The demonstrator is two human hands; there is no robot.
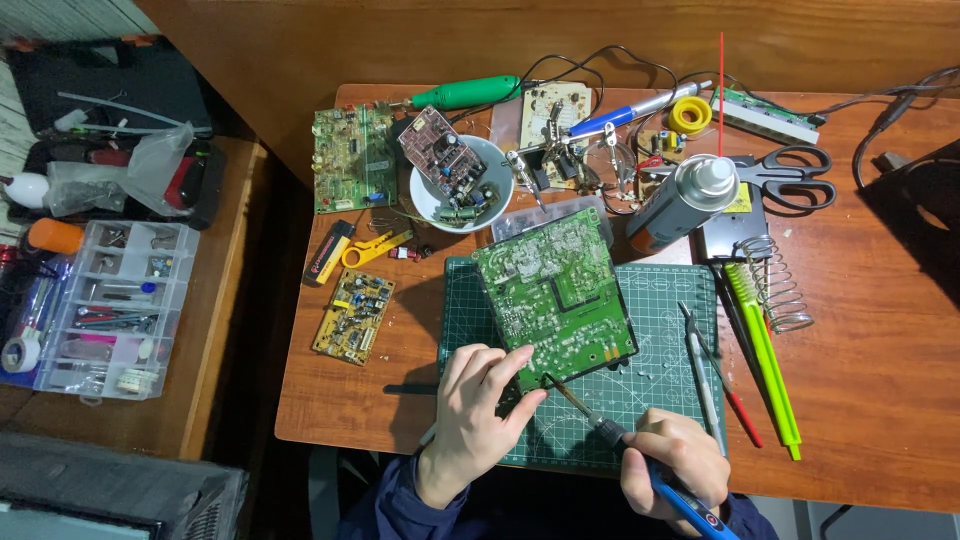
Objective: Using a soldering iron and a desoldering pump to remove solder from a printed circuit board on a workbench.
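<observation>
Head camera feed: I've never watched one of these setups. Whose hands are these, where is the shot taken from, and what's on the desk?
The single picture comes from a camera worn on the person's head, looking down at a brown wooden desk. Both bare hands are that person's own. The left hand rests on the near corner of a large green circuit board, which lies on a dark green cutting mat. The right hand holds a blue-handled soldering iron, its tip at the board's near edge. Nearby are a grey spray can, black-handled scissors, a white bowl and smaller boards.

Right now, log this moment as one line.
left hand: steadies circuit board | right hand: holds soldering iron, tip at board's near edge | base: cutting mat
</observation>
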